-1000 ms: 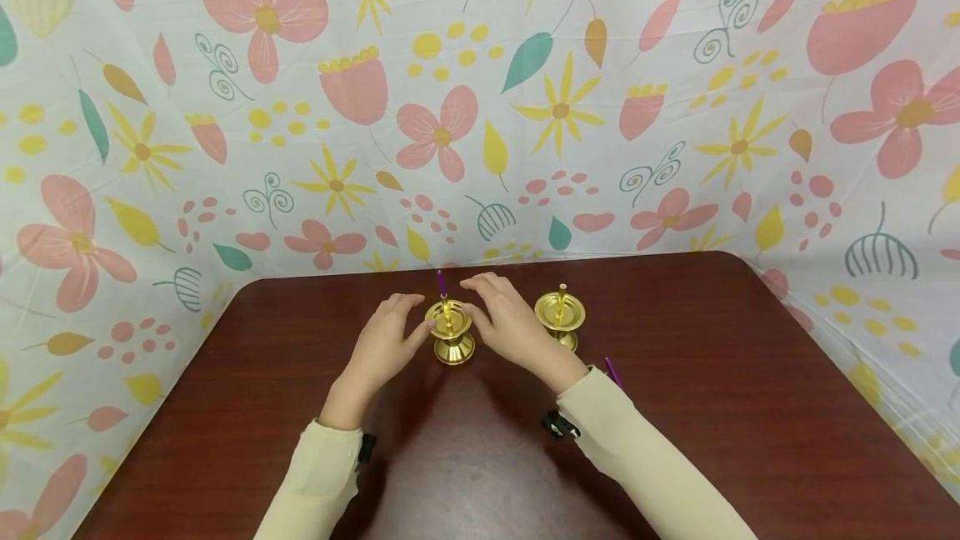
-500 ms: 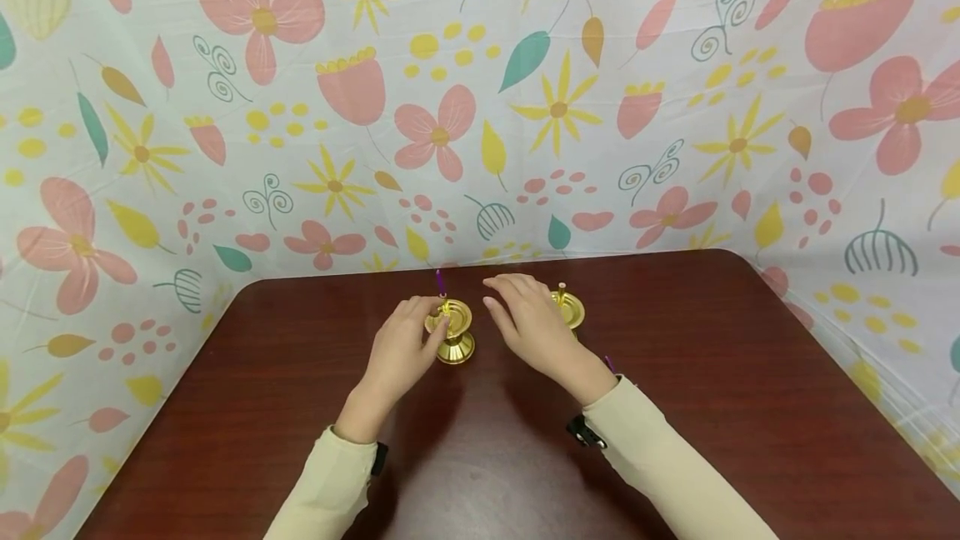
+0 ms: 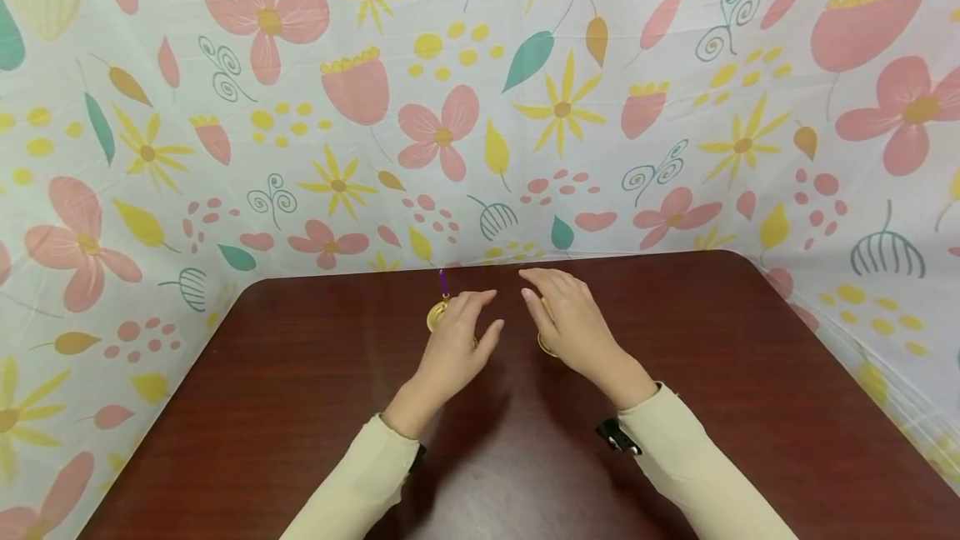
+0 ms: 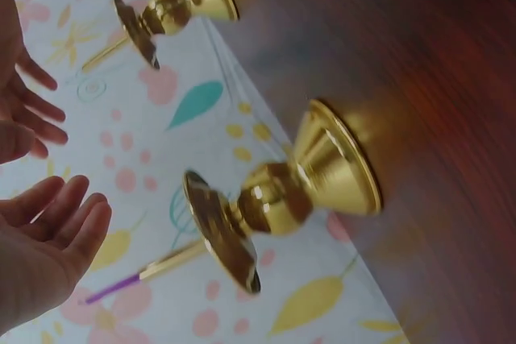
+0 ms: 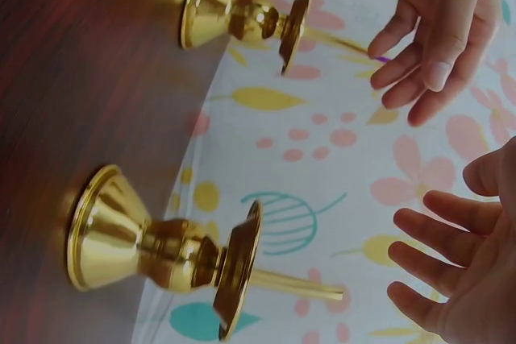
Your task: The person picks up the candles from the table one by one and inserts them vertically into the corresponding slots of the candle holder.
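Two brass candlesticks stand upright on the table. The left candlestick (image 3: 435,317) bears a thin purple candle (image 3: 444,282) in its upright tube. My left hand (image 3: 454,342) is over it in the head view and hides most of it; the left wrist view shows the hand apart from the brass. The right candlestick (image 5: 173,254) has a bare tube. In front of it in the head view is my right hand (image 3: 579,325), leaving only a bit of rim visible. Both hands hold nothing, with fingers loosely extended and palms roughly facing each other.
A dark reddish wooden table (image 3: 300,407) lies beneath, its far edge just behind the candlesticks. Behind it hangs a white cloth (image 3: 480,40) printed with flowers and leaves. Black straps with small devices (image 3: 619,435) sit at the wrists under cream sleeves (image 3: 697,457).
My left hand has moved right across the left candlestick, and my right hand right across the other one. A purple candle lying near the right sleeve is now hidden. The candlesticks have stayed put.
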A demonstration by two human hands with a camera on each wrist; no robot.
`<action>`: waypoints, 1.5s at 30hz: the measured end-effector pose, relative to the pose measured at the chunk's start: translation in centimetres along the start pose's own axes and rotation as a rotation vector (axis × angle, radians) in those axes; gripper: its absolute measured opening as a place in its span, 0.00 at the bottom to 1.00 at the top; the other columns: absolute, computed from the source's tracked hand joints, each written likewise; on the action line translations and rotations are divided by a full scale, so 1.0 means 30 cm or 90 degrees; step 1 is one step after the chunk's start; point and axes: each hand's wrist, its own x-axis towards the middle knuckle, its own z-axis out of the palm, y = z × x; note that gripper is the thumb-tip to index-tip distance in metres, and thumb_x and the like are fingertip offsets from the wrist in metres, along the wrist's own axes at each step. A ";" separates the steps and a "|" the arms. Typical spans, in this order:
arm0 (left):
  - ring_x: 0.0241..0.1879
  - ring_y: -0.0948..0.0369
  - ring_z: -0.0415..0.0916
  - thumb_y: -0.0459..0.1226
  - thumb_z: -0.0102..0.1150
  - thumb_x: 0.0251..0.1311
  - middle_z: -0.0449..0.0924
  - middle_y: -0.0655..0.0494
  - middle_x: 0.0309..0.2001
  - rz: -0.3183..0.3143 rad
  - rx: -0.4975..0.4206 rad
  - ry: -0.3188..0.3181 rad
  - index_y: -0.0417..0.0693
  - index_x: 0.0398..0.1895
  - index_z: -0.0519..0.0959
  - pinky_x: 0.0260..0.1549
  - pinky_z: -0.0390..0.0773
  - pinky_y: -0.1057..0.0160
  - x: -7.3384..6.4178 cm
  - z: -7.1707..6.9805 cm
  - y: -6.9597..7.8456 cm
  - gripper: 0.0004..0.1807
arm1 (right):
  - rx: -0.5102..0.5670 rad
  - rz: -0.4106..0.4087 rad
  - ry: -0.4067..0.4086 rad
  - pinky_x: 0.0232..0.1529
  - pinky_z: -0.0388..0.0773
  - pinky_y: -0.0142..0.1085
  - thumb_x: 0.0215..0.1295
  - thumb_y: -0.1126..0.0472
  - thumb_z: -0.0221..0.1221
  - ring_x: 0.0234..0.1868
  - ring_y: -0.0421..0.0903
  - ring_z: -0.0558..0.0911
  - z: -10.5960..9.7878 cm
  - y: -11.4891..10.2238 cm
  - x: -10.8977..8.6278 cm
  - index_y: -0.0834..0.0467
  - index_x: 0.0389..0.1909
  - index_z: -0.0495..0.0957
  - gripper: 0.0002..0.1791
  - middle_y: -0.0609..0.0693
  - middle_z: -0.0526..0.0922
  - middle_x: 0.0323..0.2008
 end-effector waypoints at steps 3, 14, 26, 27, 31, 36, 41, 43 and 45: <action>0.55 0.52 0.72 0.38 0.59 0.65 0.74 0.46 0.55 -0.008 -0.027 -0.026 0.36 0.62 0.70 0.54 0.73 0.54 0.020 0.024 0.008 0.24 | 0.015 0.019 0.001 0.62 0.61 0.57 0.74 0.57 0.49 0.62 0.56 0.71 -0.019 0.019 -0.013 0.63 0.60 0.73 0.20 0.57 0.77 0.57; 0.65 0.52 0.63 0.43 0.56 0.67 0.67 0.45 0.65 -0.076 -0.084 -0.156 0.39 0.70 0.62 0.62 0.66 0.53 0.079 0.094 0.022 0.32 | 0.033 0.047 0.038 0.58 0.61 0.62 0.73 0.62 0.50 0.59 0.61 0.72 -0.075 0.076 -0.048 0.66 0.59 0.73 0.18 0.63 0.76 0.57; 0.67 0.54 0.60 0.49 0.57 0.66 0.63 0.47 0.67 -0.138 -0.105 -0.228 0.41 0.72 0.58 0.62 0.66 0.56 0.121 0.192 0.028 0.38 | 0.038 0.129 0.018 0.59 0.58 0.65 0.75 0.58 0.47 0.61 0.65 0.68 -0.114 0.145 -0.105 0.66 0.62 0.71 0.21 0.66 0.73 0.59; 0.67 0.54 0.60 0.49 0.57 0.66 0.63 0.47 0.67 -0.145 -0.107 -0.233 0.42 0.73 0.58 0.62 0.66 0.56 0.123 0.198 0.027 0.38 | 0.034 0.136 0.017 0.59 0.58 0.65 0.75 0.58 0.47 0.61 0.66 0.68 -0.116 0.151 -0.111 0.66 0.62 0.71 0.21 0.66 0.73 0.59; 0.68 0.54 0.59 0.49 0.58 0.65 0.62 0.48 0.68 -0.163 -0.116 -0.250 0.42 0.73 0.58 0.63 0.65 0.56 0.131 0.221 0.024 0.38 | 0.023 0.155 0.012 0.58 0.60 0.64 0.75 0.58 0.48 0.60 0.66 0.69 -0.119 0.175 -0.133 0.66 0.62 0.71 0.21 0.66 0.73 0.59; 0.67 0.54 0.60 0.49 0.59 0.64 0.63 0.47 0.67 -0.169 -0.111 -0.259 0.41 0.72 0.58 0.62 0.66 0.56 0.136 0.240 0.019 0.39 | 0.019 0.173 -0.013 0.58 0.60 0.64 0.74 0.59 0.49 0.59 0.67 0.69 -0.119 0.200 -0.155 0.69 0.60 0.71 0.21 0.68 0.72 0.58; 0.66 0.53 0.61 0.51 0.60 0.63 0.63 0.46 0.67 -0.170 -0.103 -0.261 0.40 0.72 0.60 0.61 0.67 0.56 0.147 0.255 0.014 0.40 | 0.008 0.189 -0.051 0.58 0.60 0.64 0.74 0.59 0.49 0.59 0.69 0.68 -0.115 0.222 -0.174 0.70 0.59 0.72 0.21 0.70 0.72 0.57; 0.66 0.53 0.61 0.51 0.60 0.63 0.64 0.45 0.66 -0.173 -0.099 -0.261 0.40 0.71 0.60 0.61 0.67 0.56 0.152 0.259 0.011 0.40 | -0.001 0.193 -0.065 0.57 0.61 0.64 0.74 0.59 0.49 0.58 0.69 0.69 -0.113 0.231 -0.181 0.71 0.58 0.72 0.21 0.70 0.72 0.57; 0.66 0.53 0.62 0.52 0.59 0.63 0.64 0.45 0.66 -0.180 -0.093 -0.267 0.40 0.71 0.61 0.61 0.67 0.56 0.156 0.261 0.009 0.40 | -0.013 0.196 -0.078 0.56 0.62 0.64 0.73 0.59 0.50 0.57 0.69 0.70 -0.111 0.239 -0.187 0.71 0.57 0.73 0.21 0.70 0.73 0.56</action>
